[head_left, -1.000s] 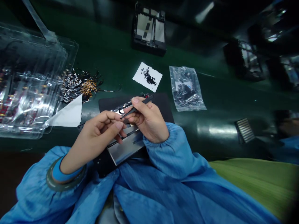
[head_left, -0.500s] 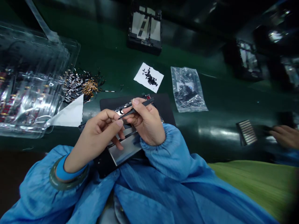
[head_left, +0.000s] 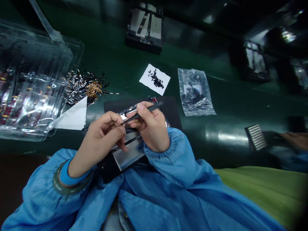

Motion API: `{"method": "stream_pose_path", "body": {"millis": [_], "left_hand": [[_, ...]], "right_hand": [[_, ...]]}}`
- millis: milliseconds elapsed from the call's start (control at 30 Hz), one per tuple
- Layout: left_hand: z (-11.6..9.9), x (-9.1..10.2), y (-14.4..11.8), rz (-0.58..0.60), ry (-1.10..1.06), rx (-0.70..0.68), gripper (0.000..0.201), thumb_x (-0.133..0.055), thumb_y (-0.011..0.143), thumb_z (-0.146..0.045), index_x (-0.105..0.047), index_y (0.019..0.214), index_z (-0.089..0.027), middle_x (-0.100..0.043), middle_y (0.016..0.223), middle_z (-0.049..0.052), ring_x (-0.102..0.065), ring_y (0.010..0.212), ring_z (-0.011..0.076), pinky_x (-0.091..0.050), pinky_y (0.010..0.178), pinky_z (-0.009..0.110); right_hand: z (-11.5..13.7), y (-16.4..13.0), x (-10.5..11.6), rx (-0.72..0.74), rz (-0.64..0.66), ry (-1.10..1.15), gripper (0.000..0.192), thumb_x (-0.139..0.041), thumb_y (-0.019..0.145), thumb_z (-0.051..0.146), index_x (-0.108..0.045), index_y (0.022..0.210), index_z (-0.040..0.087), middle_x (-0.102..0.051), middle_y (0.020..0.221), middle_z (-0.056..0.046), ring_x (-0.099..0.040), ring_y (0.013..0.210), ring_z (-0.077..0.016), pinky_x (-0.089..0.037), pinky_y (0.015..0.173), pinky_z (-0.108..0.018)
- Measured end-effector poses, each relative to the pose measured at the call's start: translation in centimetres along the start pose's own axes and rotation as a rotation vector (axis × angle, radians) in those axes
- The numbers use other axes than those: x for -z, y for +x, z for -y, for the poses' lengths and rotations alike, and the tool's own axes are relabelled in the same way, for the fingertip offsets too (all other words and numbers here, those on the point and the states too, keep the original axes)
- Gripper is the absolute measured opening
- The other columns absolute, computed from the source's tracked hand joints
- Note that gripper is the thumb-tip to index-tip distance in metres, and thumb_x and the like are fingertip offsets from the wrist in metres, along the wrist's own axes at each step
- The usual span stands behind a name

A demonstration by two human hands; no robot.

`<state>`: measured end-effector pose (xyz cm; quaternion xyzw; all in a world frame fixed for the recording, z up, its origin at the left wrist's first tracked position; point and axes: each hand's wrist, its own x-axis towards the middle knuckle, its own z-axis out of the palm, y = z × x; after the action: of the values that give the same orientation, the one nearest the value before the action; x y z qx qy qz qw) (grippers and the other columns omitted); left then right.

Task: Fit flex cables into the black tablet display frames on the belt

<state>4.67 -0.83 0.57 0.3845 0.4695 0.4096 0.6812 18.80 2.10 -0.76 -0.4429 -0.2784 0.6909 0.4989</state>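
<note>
My right hand (head_left: 152, 125) grips black tweezers (head_left: 150, 108), their tip pointing left at the fingers of my left hand. A tiny dark piece shows at that tip, too small to name. The thumb and forefinger of my left hand (head_left: 103, 134) are pinched together beside the tip; what they hold, if anything, is hidden. Beneath both hands lies an opened tablet-like device (head_left: 131, 154) with a silvery panel and a circuit board along its far side, partly covered by my fingers. It rests tilted on a black mat (head_left: 174, 112).
Left are clear plastic trays (head_left: 36, 93) of parts, a heap of small cables (head_left: 84, 85) and white paper (head_left: 72, 115). Ahead lie a white sheet (head_left: 146, 78) with black bits, a clear bag (head_left: 196, 93) and a stack of devices (head_left: 144, 29). At right, a co-worker's hand (head_left: 295, 139) is near a striped block (head_left: 256, 138).
The tweezers' tip has drawn slightly left, and a tiny dark piece now shows at it by my left fingertips. My hands otherwise keep nearly the same pose; the view has shifted a little.
</note>
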Motion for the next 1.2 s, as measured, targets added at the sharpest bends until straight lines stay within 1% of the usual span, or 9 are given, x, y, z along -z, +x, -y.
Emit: {"method": "stream_pose_path", "body": {"millis": [233, 333, 400, 433, 500, 567, 700, 900, 1200], "left_hand": [[-0.2, 0.2, -0.4, 0.027, 0.092, -0.011, 0.009, -0.06, 0.081, -0.026, -0.052, 0.081, -0.02, -0.056, 0.06, -0.004, -0.056, 0.047, 0.012, -0.054, 0.043, 0.025], [0.2, 0.8, -0.3, -0.099, 0.498, -0.22, 0.018, -0.058, 0.085, -0.031, -0.056, 0.098, -0.019, -0.063, 0.084, 0.006, -0.063, 0.068, 0.0184, -0.056, 0.053, 0.031], [0.7, 1.2, 0.1, -0.217, 0.889, -0.418, 0.033, -0.057, 0.086, -0.034, -0.056, 0.114, -0.015, -0.06, 0.111, 0.016, -0.061, 0.1, 0.0277, -0.057, 0.079, 0.042], [1.0, 1.3, 0.3, -0.239, 1.056, -0.482, 0.041, -0.056, 0.088, -0.035, -0.054, 0.122, -0.012, -0.055, 0.12, 0.019, -0.055, 0.112, 0.0318, -0.052, 0.091, 0.048], [1.7, 1.3, 0.8, -0.218, 1.286, -0.509, 0.051, -0.053, 0.091, -0.037, -0.049, 0.132, -0.008, -0.052, 0.125, 0.022, -0.048, 0.12, 0.0365, -0.042, 0.101, 0.056], [2.2, 1.0, 1.2, -0.209, 1.404, -0.504, 0.052, -0.051, 0.092, -0.038, -0.049, 0.133, -0.006, -0.053, 0.121, 0.023, -0.05, 0.115, 0.0375, -0.044, 0.098, 0.057], [2.8, 0.4, 0.9, -0.185, 1.475, -0.553, 0.043, -0.051, 0.093, -0.032, -0.054, 0.13, -0.01, -0.054, 0.118, 0.022, -0.052, 0.111, 0.0357, -0.047, 0.093, 0.054], [3.3, 0.5, -0.5, -0.106, 1.525, -0.625, 0.041, -0.051, 0.093, -0.022, -0.049, 0.133, -0.016, -0.048, 0.133, 0.021, -0.047, 0.127, 0.0361, -0.038, 0.106, 0.061], [3.5, 0.6, -0.4, -0.121, 1.504, -0.654, 0.044, -0.054, 0.091, -0.022, -0.048, 0.133, -0.012, -0.051, 0.132, 0.024, -0.048, 0.127, 0.0378, -0.04, 0.105, 0.059]], "right_hand": [[0.1, -0.1, 0.1, -0.007, -0.019, -0.069, 0.036, -0.075, 0.071, 0.05, -0.055, 0.082, 0.022, -0.07, 0.063, 0.005, -0.068, 0.053, -0.0097, -0.055, 0.049, -0.016], [1.5, 0.3, 0.8, 0.05, -0.076, -0.138, 0.035, -0.073, 0.073, 0.051, -0.055, 0.084, 0.023, -0.071, 0.069, 0.005, -0.068, 0.057, -0.0092, -0.055, 0.051, -0.016], [2.6, 0.9, 1.4, 0.115, -0.116, -0.186, 0.034, -0.073, 0.075, 0.05, -0.055, 0.086, 0.023, -0.07, 0.072, 0.005, -0.069, 0.061, -0.0086, -0.056, 0.054, -0.016], [3.1, 1.4, 1.7, 0.147, -0.127, -0.211, 0.033, -0.073, 0.076, 0.05, -0.055, 0.086, 0.024, -0.07, 0.073, 0.005, -0.069, 0.063, -0.0085, -0.056, 0.055, -0.016], [3.7, 2.4, 2.2, 0.195, -0.12, -0.26, 0.032, -0.074, 0.076, 0.048, -0.056, 0.087, 0.024, -0.069, 0.074, 0.005, -0.07, 0.067, -0.0087, -0.056, 0.058, -0.016], [3.6, 3.5, 2.5, 0.224, -0.082, -0.301, 0.032, -0.075, 0.074, 0.048, -0.057, 0.087, 0.024, -0.068, 0.075, 0.005, -0.07, 0.07, -0.0089, -0.056, 0.06, -0.016], [2.1, 4.7, 2.5, 0.226, 0.031, -0.344, 0.035, -0.076, 0.071, 0.05, -0.059, 0.084, 0.022, -0.067, 0.073, 0.004, -0.068, 0.068, -0.0086, -0.056, 0.061, -0.018], [0.9, 4.3, 2.4, 0.276, 0.153, -0.457, 0.033, -0.074, 0.073, 0.051, -0.062, 0.08, 0.021, -0.067, 0.077, 0.002, -0.065, 0.07, -0.0103, -0.057, 0.066, -0.023], [0.9, 4.2, 2.6, 0.428, 0.19, -0.747, 0.017, -0.067, 0.083, 0.039, -0.067, 0.08, 0.022, -0.069, 0.086, 0.0, -0.065, 0.082, -0.0136, -0.054, 0.081, -0.027]]}}
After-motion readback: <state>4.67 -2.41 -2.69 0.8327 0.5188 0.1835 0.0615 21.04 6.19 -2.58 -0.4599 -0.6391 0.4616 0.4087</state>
